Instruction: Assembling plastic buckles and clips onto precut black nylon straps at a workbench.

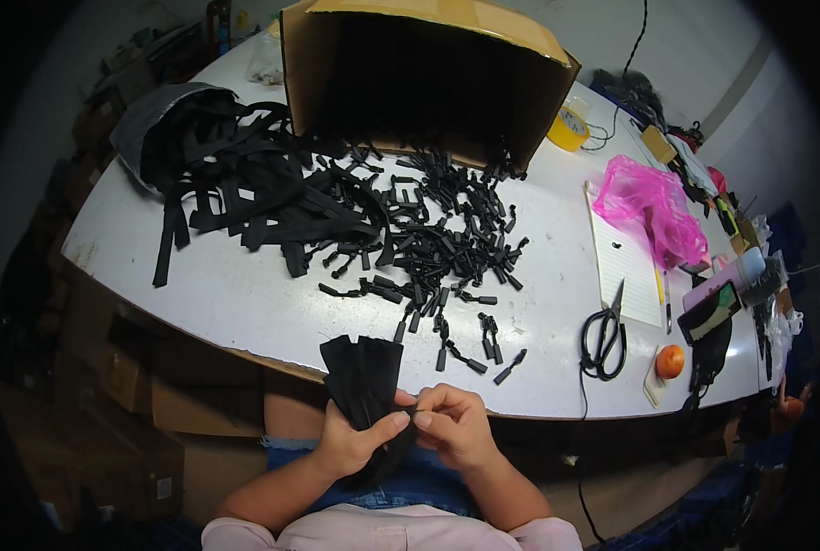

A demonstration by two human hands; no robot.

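My left hand [359, 439] is closed around a bundle of black zipper tapes [366, 372], whose flat ends fan out above my thumb. Close against it, my right hand [456, 424] pinches at the bundle's edge with thumb and forefinger; whatever small piece sits between those fingertips is hidden. Both hands are over my lap, just off the table's near edge. On the white table [272, 298] beyond them lies a spread heap of small black zipper pulls [446, 225] with loose ones scattered nearer. More black tapes [272, 188] spill from a grey bag [139, 138] at the left.
An open cardboard box [428, 83] lies behind the heap. On the right are black-handled scissors [603, 340], a notepad [626, 262], a pink plastic bag [653, 207], yellow tape [569, 130], an orange round fruit [670, 361] and a phone [711, 312]. Cartons [107, 450] stand below left.
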